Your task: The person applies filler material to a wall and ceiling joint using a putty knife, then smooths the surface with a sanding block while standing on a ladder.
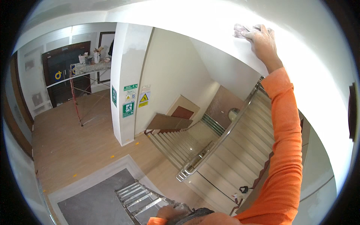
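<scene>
High at the upper right, my right hand [263, 43] presses a dusty, purplish-grey piece of sandpaper [240, 31] flat to the white wall surface [215, 20]. Its fingers are closed over the sheet, and white dust coats them. Strong light washes out the wall around it. Low in the picture, my left hand [170, 212] is at the top of a metal stepladder [144, 198], its dusty fingers curled on it and partly hidden. The ladder's rungs run down toward the floor below me.
A staircase with a metal handrail [221, 142] drops away below my right arm. Left of it stands a white pillar [127, 75] with green signs. Farther back, a scaffold [77, 93] carries buckets and tools. A grey floor panel [97, 198] lies under the ladder.
</scene>
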`<action>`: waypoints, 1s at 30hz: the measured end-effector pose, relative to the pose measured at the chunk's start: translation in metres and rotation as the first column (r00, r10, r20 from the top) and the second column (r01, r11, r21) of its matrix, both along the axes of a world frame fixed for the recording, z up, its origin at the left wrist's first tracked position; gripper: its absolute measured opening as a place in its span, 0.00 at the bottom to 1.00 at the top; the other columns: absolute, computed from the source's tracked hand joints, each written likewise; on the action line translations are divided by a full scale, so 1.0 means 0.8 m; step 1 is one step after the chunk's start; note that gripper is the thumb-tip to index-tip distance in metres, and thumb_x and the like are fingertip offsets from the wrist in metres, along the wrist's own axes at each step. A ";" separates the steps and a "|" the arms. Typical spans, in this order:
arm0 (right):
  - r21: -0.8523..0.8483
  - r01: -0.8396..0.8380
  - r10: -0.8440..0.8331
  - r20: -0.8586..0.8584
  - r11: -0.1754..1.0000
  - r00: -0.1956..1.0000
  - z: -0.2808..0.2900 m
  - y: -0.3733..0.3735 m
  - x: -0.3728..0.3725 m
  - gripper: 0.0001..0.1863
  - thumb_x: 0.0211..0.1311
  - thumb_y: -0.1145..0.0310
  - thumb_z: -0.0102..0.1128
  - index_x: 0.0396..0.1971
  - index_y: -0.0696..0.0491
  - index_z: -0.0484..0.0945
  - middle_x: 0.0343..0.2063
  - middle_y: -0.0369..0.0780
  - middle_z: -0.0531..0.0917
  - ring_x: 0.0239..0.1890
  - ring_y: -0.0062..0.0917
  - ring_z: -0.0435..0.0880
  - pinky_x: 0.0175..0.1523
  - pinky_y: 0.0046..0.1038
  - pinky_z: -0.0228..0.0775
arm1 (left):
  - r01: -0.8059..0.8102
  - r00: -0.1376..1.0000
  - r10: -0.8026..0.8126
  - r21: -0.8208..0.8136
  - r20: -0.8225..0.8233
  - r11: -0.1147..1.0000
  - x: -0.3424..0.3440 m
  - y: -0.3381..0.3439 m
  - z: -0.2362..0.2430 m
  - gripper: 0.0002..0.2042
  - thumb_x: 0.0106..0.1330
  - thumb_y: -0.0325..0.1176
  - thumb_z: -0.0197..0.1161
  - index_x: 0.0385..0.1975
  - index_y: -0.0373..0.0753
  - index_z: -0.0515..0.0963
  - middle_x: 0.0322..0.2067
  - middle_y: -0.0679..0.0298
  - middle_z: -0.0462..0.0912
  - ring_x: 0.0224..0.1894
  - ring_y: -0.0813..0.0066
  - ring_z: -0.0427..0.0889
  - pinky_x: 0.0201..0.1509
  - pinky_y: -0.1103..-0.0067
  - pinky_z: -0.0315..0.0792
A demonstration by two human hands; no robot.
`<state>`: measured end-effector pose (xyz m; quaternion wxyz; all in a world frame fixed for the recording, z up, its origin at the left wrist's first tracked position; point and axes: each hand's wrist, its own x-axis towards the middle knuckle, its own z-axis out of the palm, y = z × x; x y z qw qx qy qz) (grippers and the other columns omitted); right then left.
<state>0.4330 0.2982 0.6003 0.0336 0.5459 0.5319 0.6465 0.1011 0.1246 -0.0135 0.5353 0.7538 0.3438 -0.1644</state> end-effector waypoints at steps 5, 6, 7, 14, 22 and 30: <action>0.162 -0.026 0.000 0.161 0.986 0.987 0.027 0.098 0.027 0.13 0.60 0.75 0.60 0.38 0.41 0.87 0.43 0.35 0.86 0.57 0.34 0.74 0.59 0.46 0.61 | -0.035 0.992 0.030 0.037 0.121 0.999 -0.006 -0.008 0.010 0.49 0.49 0.81 0.57 0.54 0.37 0.82 0.51 0.42 0.84 0.56 0.45 0.82 0.61 0.63 0.74; 0.167 -0.005 -0.012 0.098 0.986 0.995 0.031 0.119 0.014 0.12 0.59 0.75 0.59 0.38 0.43 0.86 0.43 0.35 0.86 0.57 0.34 0.74 0.60 0.46 0.60 | -0.038 0.989 0.030 0.054 0.143 0.998 -0.009 -0.009 0.010 0.49 0.50 0.81 0.56 0.54 0.37 0.82 0.51 0.42 0.84 0.56 0.45 0.82 0.61 0.63 0.74; 0.172 0.021 -0.027 0.036 0.985 0.999 0.032 0.131 0.004 0.11 0.59 0.75 0.59 0.38 0.44 0.86 0.43 0.35 0.85 0.58 0.34 0.74 0.60 0.46 0.60 | -0.047 0.984 0.030 0.092 0.175 0.995 -0.009 -0.011 0.010 0.48 0.50 0.80 0.56 0.54 0.38 0.82 0.51 0.41 0.84 0.56 0.45 0.82 0.61 0.63 0.74; -0.065 -0.141 0.139 -0.042 0.988 0.989 0.001 0.019 -0.003 0.26 0.58 0.80 0.58 0.50 0.33 0.86 0.46 0.33 0.85 0.57 0.33 0.75 0.62 0.43 0.61 | -0.027 0.994 0.021 0.049 0.111 0.998 -0.004 -0.010 -0.045 0.50 0.46 0.80 0.60 0.54 0.36 0.83 0.54 0.41 0.82 0.58 0.46 0.81 0.62 0.65 0.73; 0.073 -0.016 0.018 -0.018 0.997 1.000 0.018 0.123 -0.011 0.21 0.64 0.77 0.55 0.49 0.36 0.86 0.47 0.34 0.85 0.57 0.36 0.75 0.62 0.45 0.60 | -0.077 0.995 0.078 -0.011 0.067 0.997 -0.005 -0.003 0.021 0.51 0.45 0.81 0.60 0.54 0.36 0.82 0.54 0.42 0.82 0.59 0.47 0.81 0.62 0.65 0.73; -0.013 -0.165 0.165 0.059 0.986 0.984 -0.008 0.045 0.008 0.22 0.63 0.79 0.55 0.48 0.36 0.87 0.45 0.35 0.85 0.55 0.36 0.76 0.63 0.46 0.61 | -0.106 0.992 0.099 0.097 0.072 0.990 0.003 -0.014 -0.039 0.53 0.44 0.83 0.57 0.55 0.35 0.82 0.55 0.43 0.82 0.59 0.46 0.81 0.63 0.66 0.73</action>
